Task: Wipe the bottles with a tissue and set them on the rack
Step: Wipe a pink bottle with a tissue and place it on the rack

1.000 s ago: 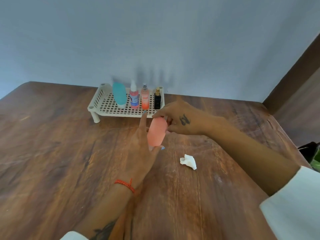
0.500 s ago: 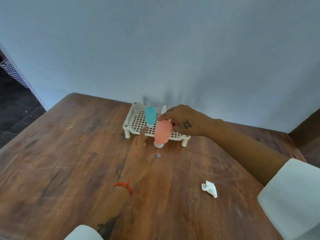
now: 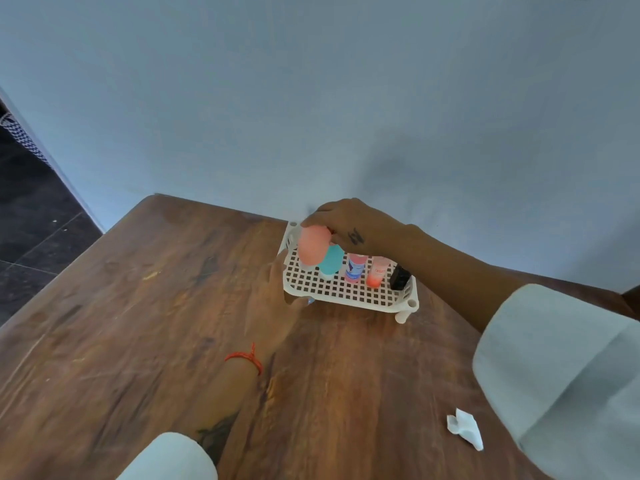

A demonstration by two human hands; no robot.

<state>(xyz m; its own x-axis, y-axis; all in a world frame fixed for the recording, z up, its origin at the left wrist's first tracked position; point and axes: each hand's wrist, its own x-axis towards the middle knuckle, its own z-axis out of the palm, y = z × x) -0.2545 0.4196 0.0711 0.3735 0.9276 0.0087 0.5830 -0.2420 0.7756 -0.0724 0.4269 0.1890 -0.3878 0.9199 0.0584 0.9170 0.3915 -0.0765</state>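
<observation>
While the right hand (image 3: 349, 225) reaches across from the right, its fingers are curled over the top of the coral bottle (image 3: 313, 245), gripping it from above at the left end of the white rack (image 3: 349, 294). The bottle is upright, tilted slightly, its bottom just over the grid or touching it; which one I cannot tell, as its base is hidden behind the teal bottle (image 3: 331, 262) beside it. Lined up to the right on the rack stand that teal bottle, then a pink spray bottle with a blue label (image 3: 356, 268), then an orange-pink bottle (image 3: 376, 276), and at the far right end a small black bottle (image 3: 400, 278). The left hand (image 3: 277, 306) lies low at the rack's near-left corner, fingers stretched out and fairly straight, one fingertip up by the rack's left rim, the thumb down by the front edge; motion blur hides whether it truly presses the rack. A red thread bracelet (image 3: 246, 358) circles that wrist, and white sleeves (image 3: 561, 375) cover both forearms. Down on the wooden table (image 3: 138, 323), well apart from the rack at the near right, lies the crumpled white tissue (image 3: 465, 427), untouched by either hand. A pale blue wall (image 3: 311, 98) rises behind the table.
</observation>
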